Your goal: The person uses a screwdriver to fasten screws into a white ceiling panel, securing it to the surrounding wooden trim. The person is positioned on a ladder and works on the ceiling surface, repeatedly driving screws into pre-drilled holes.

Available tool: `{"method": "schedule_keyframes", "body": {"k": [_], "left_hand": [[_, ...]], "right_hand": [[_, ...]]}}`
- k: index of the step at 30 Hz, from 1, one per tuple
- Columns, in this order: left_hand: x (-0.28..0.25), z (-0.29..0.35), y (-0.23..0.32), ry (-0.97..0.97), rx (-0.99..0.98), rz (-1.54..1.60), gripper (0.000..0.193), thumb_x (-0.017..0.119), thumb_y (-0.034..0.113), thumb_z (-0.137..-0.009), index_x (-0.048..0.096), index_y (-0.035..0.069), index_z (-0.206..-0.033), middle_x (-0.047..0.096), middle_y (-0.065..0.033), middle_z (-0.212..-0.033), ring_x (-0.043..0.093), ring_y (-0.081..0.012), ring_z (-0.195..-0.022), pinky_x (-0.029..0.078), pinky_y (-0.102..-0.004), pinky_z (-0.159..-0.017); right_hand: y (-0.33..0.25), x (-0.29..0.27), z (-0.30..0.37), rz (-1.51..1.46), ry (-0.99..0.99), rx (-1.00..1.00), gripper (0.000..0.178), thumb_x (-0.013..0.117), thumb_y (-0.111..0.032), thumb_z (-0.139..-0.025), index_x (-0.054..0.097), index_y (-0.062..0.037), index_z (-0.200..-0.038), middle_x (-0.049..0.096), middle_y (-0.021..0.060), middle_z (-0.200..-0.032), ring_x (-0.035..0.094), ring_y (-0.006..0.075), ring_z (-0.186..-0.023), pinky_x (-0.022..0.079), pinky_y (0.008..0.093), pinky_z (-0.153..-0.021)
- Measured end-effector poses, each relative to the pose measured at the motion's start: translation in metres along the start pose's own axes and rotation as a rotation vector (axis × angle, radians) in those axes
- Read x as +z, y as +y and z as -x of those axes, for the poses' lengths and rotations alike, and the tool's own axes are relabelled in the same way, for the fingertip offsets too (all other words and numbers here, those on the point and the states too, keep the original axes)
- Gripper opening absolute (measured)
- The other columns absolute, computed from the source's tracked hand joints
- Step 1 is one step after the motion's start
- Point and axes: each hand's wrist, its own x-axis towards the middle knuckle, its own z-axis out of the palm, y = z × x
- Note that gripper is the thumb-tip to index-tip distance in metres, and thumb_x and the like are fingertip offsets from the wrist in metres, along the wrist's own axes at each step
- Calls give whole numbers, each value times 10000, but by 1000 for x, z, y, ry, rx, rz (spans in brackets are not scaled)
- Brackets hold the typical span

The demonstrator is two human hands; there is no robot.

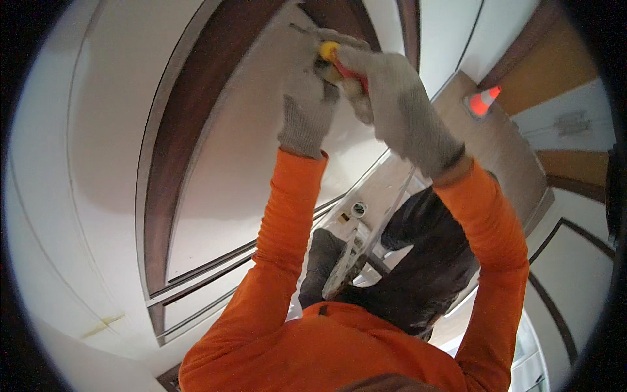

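Both my hands are raised together at the top of the view in grey knit work gloves, in front of a pale wall panel. My right hand is closed round a hand tool with a yellow end and a red body; its working end is hidden, so I cannot tell its exact kind. Right beside it, my left hand has its fingers curled in at the yellow end. A thin dark piece sticks out past the left fingers, but what they hold is hidden.
Below me stands a metal stepladder, close to my legs. A round roll or tin lies near it. An orange-and-white traffic cone stands on the floor to the right. Dark wood trim frames the wall panel.
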Motion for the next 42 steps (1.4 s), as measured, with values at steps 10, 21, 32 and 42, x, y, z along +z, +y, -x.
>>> {"method": "schedule_keyframes", "body": {"k": [10,21,32,42], "left_hand": [[-4,3,5,317,-112,-667,283,585,305,-1039,623,69,-1190,646,-71,-1070,611,-238,-978,506,-411,-903],[-18,-3,44,-166,409,-2054,749,652,397,-935,394,52,-1548,303,-182,-1655,236,-370,-1544,169,-546,-1254],[-28,5,60,-232,375,-2047,746,637,391,-943,368,118,-1582,300,-103,-1674,243,-331,-1550,156,-523,-1262],[-27,9,53,-169,357,-2008,750,651,407,-943,367,123,-1577,311,-97,-1666,250,-337,-1545,169,-517,-1261]], "right_hand": [[6,-17,29,-839,157,497,505,561,-503,-1043,614,-71,-1299,592,-25,-792,491,20,-600,391,177,-502],[64,-55,14,-661,651,551,419,614,-416,-1028,710,-20,-1126,575,-22,-742,426,51,-545,375,222,-495],[90,-51,-9,-508,657,465,406,578,-406,-1041,713,-25,-1079,614,0,-754,499,67,-569,425,244,-532],[77,-51,1,-591,661,517,433,620,-397,-1029,684,1,-1187,600,-6,-766,477,45,-594,422,213,-531]]}}
